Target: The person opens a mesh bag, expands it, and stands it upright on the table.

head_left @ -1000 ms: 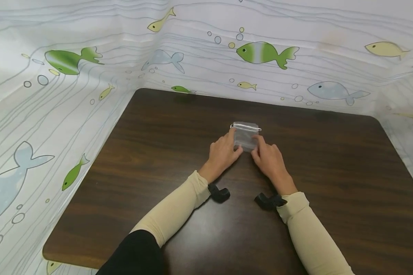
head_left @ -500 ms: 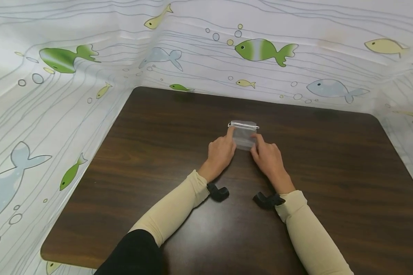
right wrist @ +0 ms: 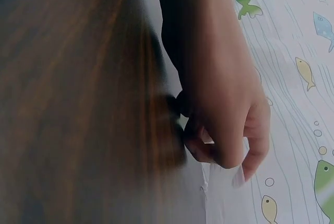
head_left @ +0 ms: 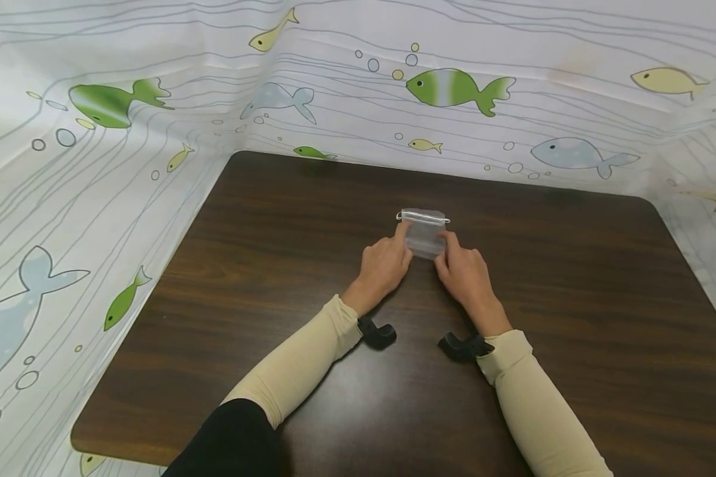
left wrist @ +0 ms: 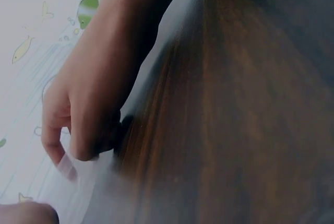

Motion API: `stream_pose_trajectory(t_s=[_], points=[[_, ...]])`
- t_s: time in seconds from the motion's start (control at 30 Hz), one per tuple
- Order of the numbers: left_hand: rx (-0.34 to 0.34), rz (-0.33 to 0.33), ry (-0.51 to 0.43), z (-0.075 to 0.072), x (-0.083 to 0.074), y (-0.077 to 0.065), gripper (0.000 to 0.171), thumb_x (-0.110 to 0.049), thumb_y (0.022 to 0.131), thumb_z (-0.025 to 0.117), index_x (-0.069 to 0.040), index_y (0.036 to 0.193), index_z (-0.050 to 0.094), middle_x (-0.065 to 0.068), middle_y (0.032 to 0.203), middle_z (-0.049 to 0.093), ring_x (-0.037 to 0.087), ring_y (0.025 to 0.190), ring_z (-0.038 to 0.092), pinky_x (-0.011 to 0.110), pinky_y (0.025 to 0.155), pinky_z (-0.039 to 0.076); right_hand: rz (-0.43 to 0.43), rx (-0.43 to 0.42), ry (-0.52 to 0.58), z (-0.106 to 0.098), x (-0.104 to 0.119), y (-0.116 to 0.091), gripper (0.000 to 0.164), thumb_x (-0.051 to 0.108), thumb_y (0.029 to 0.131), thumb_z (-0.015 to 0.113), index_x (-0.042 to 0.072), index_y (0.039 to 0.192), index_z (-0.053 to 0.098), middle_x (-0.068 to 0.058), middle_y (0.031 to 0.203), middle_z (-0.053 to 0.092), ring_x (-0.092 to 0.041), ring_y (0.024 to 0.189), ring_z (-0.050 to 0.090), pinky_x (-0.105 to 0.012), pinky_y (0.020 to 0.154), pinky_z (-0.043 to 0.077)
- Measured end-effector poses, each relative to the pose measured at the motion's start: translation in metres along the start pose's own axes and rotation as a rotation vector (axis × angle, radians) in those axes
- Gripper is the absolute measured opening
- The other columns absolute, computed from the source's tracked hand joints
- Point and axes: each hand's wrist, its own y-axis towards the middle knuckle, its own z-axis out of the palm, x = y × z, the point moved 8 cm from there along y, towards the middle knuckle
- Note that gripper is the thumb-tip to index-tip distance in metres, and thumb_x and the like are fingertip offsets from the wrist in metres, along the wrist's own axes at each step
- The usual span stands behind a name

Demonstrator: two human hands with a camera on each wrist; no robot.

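Observation:
A small see-through drawstring pouch [head_left: 424,237] with a white cord across its top and a loop at each side lies over the far middle of the table. My left hand [head_left: 384,266] grips its left edge, index finger stretched up close to the cord. On the opposite edge, my right hand [head_left: 466,270] pinches the pouch between thumb and index finger. The right wrist view shows the right hand [right wrist: 224,98] with its index fingertip seen through the sheer cloth. In the left wrist view, the left hand [left wrist: 96,93] has its index finger partly behind the pouch.
The dark wooden table [head_left: 226,278] has rounded corners. White fabric printed with fish [head_left: 346,86] rises along its back and sides. A black wrist mount [head_left: 378,334] sits below the left hand, another black mount [head_left: 462,347] below the right.
My left thumb has drawn in from the pouch's lower edge toward its left side. The pouch and both hands have shifted only slightly; the right hand keeps its pinch.

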Motion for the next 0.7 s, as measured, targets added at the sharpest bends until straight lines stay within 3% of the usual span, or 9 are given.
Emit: stream_pose_trajectory(t_s=[0.13,0.3,0.37,0.5,0.6,0.7], points=[[-0.005,-0.014,0.04,-0.001,0.002,-0.001,0.044,-0.017,0.106,0.052,-0.016,0.149,0.048,0.002,0.06,0.058,0.014,0.05,0.051,0.029,0.042,0.036,0.022,0.028,-0.01,0.003,0.0,0.001,0.036,0.008,0.101,0.048,0.001,0.135,0.057,-0.003,0.05,0.044,-0.015,0.041,0.027,-0.034,0.049,0.028],[0.035,0.039,0.036,0.001,0.0,-0.001,0.046,-0.024,0.102,0.056,-0.013,0.147,0.051,0.002,0.077,0.069,0.016,0.061,0.061,0.033,0.048,0.046,0.07,0.058,0.009,0.003,-0.007,0.0,0.039,0.009,0.1,0.051,0.002,0.138,0.055,-0.005,0.058,0.05,-0.016,0.044,0.034,-0.033,0.048,0.031],[0.068,0.029,-0.034,0.003,0.003,-0.001,0.053,-0.031,0.1,0.056,-0.012,0.149,0.048,0.001,0.08,0.069,0.016,0.062,0.06,0.033,0.051,0.047,0.091,0.089,0.02,0.003,-0.011,-0.001,0.042,0.013,0.099,0.054,0.002,0.14,0.054,-0.005,0.064,0.055,-0.017,0.047,0.04,-0.033,0.051,0.033],[0.058,-0.104,-0.263,0.001,0.018,0.001,0.055,-0.042,0.102,0.049,-0.01,0.147,0.046,0.0,0.079,0.067,0.016,0.062,0.058,0.034,0.057,0.046,0.132,0.193,0.09,0.002,-0.018,-0.002,0.051,0.03,0.098,0.059,0.005,0.142,0.049,-0.005,0.078,0.06,-0.018,0.059,0.05,-0.033,0.059,0.038],[0.006,-0.2,-0.4,-0.004,0.03,0.001,0.045,-0.042,0.107,0.043,-0.008,0.133,0.057,0.001,0.081,0.069,0.018,0.066,0.063,0.037,0.063,0.05,0.159,0.268,0.172,0.003,-0.022,-0.003,0.059,0.047,0.101,0.058,0.009,0.145,0.046,-0.006,0.088,0.061,-0.019,0.068,0.054,-0.034,0.065,0.041],[-0.004,-0.238,-0.455,-0.005,0.037,0.002,0.042,-0.039,0.11,0.041,-0.008,0.117,0.067,0.004,0.085,0.073,0.021,0.072,0.068,0.04,0.069,0.055,0.183,0.302,0.251,0.004,-0.026,-0.004,0.065,0.057,0.103,0.054,0.01,0.147,0.044,-0.007,0.096,0.062,-0.021,0.076,0.056,-0.035,0.07,0.043]])
